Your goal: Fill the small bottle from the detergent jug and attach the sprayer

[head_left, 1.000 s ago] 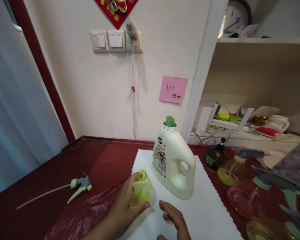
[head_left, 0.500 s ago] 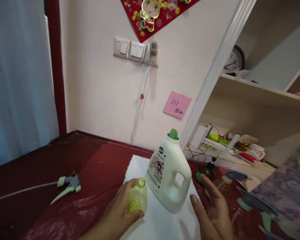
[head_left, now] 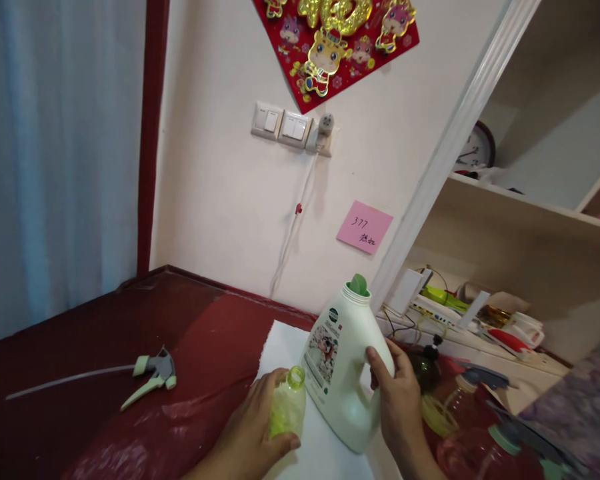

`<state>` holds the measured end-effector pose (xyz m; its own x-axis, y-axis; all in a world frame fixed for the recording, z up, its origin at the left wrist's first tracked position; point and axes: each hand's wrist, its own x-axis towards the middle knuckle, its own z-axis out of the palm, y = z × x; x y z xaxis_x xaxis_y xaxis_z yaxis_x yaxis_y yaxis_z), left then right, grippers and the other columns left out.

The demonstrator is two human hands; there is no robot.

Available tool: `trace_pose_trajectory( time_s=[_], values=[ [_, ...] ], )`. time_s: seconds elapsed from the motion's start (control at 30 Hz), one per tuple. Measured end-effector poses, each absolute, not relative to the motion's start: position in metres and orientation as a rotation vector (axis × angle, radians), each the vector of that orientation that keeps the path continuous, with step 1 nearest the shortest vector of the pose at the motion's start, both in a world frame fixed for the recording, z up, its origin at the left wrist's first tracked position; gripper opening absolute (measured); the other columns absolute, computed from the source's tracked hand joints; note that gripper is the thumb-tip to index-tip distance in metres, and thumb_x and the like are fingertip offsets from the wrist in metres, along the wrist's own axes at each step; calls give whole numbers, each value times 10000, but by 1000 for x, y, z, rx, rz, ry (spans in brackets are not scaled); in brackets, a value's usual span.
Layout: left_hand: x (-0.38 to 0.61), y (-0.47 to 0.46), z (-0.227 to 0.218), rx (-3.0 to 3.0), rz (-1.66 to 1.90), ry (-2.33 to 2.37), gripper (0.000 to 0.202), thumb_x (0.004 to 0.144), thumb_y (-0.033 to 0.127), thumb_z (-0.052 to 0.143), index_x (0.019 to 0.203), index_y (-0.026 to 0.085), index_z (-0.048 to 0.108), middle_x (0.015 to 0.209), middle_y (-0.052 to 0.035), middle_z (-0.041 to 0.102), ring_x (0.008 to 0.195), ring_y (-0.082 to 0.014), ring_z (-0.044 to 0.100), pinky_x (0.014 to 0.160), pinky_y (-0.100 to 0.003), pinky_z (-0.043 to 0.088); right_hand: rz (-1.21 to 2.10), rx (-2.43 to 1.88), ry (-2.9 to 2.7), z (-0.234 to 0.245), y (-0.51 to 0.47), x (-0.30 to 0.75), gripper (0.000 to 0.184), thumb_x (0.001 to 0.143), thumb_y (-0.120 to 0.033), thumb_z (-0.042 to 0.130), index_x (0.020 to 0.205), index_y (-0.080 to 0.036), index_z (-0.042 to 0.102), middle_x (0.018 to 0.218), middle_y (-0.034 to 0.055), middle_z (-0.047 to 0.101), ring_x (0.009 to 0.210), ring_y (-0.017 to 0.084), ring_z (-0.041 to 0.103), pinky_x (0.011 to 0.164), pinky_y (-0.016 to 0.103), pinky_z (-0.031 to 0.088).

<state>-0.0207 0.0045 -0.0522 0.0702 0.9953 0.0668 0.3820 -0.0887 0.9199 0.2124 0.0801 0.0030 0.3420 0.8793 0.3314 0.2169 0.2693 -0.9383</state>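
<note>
Right hand [head_left: 397, 393] now grips white green-capped jug [head_left: 343, 363].

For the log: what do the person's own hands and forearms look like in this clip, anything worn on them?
Both are bare. The left hand and the right hand show no gloves, rings, watch or bands on the parts in view. No sleeve reaches the visible stretch of either forearm, which the bottom edge of the picture cuts off. The nails look short and unpainted. No markings or cables show on them.
</note>
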Motion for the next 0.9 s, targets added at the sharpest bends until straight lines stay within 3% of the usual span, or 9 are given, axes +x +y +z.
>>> trace_pose_trajectory(
  time_s=[0.17, 0.33, 0.53, 0.73, 0.9],
  values=[
    [-19, -1, -44, 1599, 982, 1436, 814, 681, 193, 654, 1451, 165, 391, 1585, -166, 430, 1473, -307, 369, 1233, -449, 248, 530, -1287, -1207, 19, 77, 220, 731, 652, -722, 738, 1118, -164, 661, 962, 60, 691, 744, 214, 614, 528, 280, 444],
    [-19, -1, -41, 1614, 966, 1417, 800, 679, 176, 653, 1435, 173, 390, 1533, -148, 473, 1434, -293, 399, 1219, -437, 258, 452, -1291, -1372, 51, 60, 236, 598, 598, -642, 808, 984, -198, 703, 923, 52, 736, 763, 236, 657, 599, 310, 543],
    [-20, -1, -44, 1615, 987, 1394, 795, 702, 198, 665, 1443, 179, 377, 1542, -149, 457, 1445, -298, 379, 1232, -457, 226, -99, -1122, -1774, 83, 36, 254, 430, 763, -618, 740, 983, -250, 712, 881, 17, 787, 728, 204, 743, 600, 254, 605],
    [-21, -2, -45, 1614, 1026, 1366, 763, 723, 200, 676, 1432, 210, 393, 1552, -127, 455, 1456, -285, 369, 1234, -445, 221, -638, -924, -2044, 109, 20, 263, 515, 906, -711, 580, 1035, -220, 667, 832, 29, 798, 612, 170, 760, 500, 217, 599],
    [-21, -2, -46, 1613, 1011, 1364, 755, 721, 210, 707, 1414, 208, 409, 1528, -129, 475, 1438, -301, 388, 1226, -464, 235, -938, -763, -2184, 124, 14, 263, 484, 1032, -603, 435, 1023, -167, 642, 704, 38, 757, 505, 151, 719, 424, 229, 553]
  ],
)
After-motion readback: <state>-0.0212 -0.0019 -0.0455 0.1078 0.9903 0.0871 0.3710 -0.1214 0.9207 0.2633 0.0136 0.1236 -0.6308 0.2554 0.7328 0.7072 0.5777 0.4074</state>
